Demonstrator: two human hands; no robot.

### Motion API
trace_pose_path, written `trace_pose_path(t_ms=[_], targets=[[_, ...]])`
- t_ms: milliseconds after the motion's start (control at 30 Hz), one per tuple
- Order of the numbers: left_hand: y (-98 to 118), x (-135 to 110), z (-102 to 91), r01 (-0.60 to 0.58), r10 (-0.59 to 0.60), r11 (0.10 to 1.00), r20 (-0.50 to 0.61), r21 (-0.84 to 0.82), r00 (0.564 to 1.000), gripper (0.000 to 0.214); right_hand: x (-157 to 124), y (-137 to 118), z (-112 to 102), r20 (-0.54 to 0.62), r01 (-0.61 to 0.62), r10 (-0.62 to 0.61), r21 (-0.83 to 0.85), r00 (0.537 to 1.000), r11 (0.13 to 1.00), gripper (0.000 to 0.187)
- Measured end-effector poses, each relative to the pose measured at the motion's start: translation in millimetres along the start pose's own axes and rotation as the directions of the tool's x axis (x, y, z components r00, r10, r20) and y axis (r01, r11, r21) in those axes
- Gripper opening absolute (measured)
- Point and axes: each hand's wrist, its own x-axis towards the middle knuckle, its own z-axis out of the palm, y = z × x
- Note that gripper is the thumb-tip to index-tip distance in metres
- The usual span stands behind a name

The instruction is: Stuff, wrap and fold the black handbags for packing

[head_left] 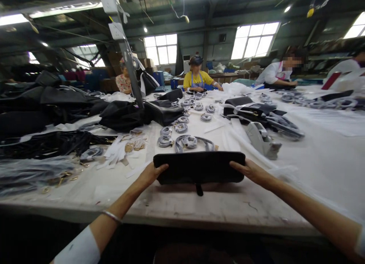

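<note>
Fingers (161,167) of the left hand (151,174) and right hand (252,172) grip only the ends of the flat black rectangular pouch (199,167), low over the near side of the white cloth-covered surface (199,210), so it might slip and knock the coiled grey straps (186,142) behind

White table (199,212) bears black pouch (199,167), seemingly coiled straps (186,141), bags (122,115).

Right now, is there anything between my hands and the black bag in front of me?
Nothing visible. The left hand grips the black bag at its left end, the right hand at its right end; the coiled straps lie beyond it.
</note>
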Motion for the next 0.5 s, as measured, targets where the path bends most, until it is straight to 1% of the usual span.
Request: trace_pose_path(t_ms=[67, 133, 200, 233, 267, 300, 367, 400, 433, 500], targets=[[1, 19, 0.7, 0.034, -0.035, 0.999, 0.026, 0.014, 0.999, 0.061, 17, -4, 4, -0.017, -0.080, 0.080, 0.027, 0.997, 0.996, 0.061], [2, 36, 2.0, 0.074, -0.079, 0.993, 0.055, 0.094, 0.995, 0.065, 35, -5, 8, -0.004, -0.207, 0.207, 0.003, 0.978, 0.978, 0.067], [5, 49, 4.0, 0.144, -0.154, 0.963, 0.026, 0.230, 0.988, 0.072, 50, -4, 10, -0.011, -0.324, 0.325, -0.097, 0.946, 0.941, 0.074], [7, 54, 5.4, 0.167, -0.174, 0.937, -0.005, 0.306, 0.985, 0.076, 56, -2, 11, -0.028, -0.356, 0.356, -0.157, 0.934, 0.921, 0.077], [9, 58, 6.9, 0.171, -0.168, 0.909, -0.040, 0.380, 0.985, 0.078, 61, 0, 12, -0.048, -0.371, 0.369, -0.208, 0.928, 0.905, 0.079], [12, 61, 8.7, 0.147, -0.131, 0.880, -0.068, 0.451, 0.989, 0.078, 66, 3, 12, -0.069, -0.376, 0.371, -0.249, 0.926, 0.893, 0.079], [16, 68, 13.3, 0.013, 0.035, 0.811, -0.071, 0.584, 0.997, 0.071, 73, 7, 12, -0.099, -0.382, 0.369, -0.296, 0.924, 0.876, 0.079], [18, 71, 16.1, -0.069, 0.123, 0.766, -0.040, 0.640, 0.992, 0.067, 76, 9, 12, -0.105, -0.386, 0.372, -0.302, 0.922, 0.871, 0.079], [19, 75, 19.2, -0.140, 0.185, 0.721, 0.007, 0.678, 0.983, 0.061, 78, 10, 13, -0.111, -0.390, 0.375, -0.308, 0.920, 0.867, 0.079], [21, 81, 26.1, -0.228, 0.224, 0.670, 0.101, 0.706, 0.969, 0.051, 82, 10, 14, -0.133, -0.404, 0.382, -0.317, 0.915, 0.858, 0.080]])
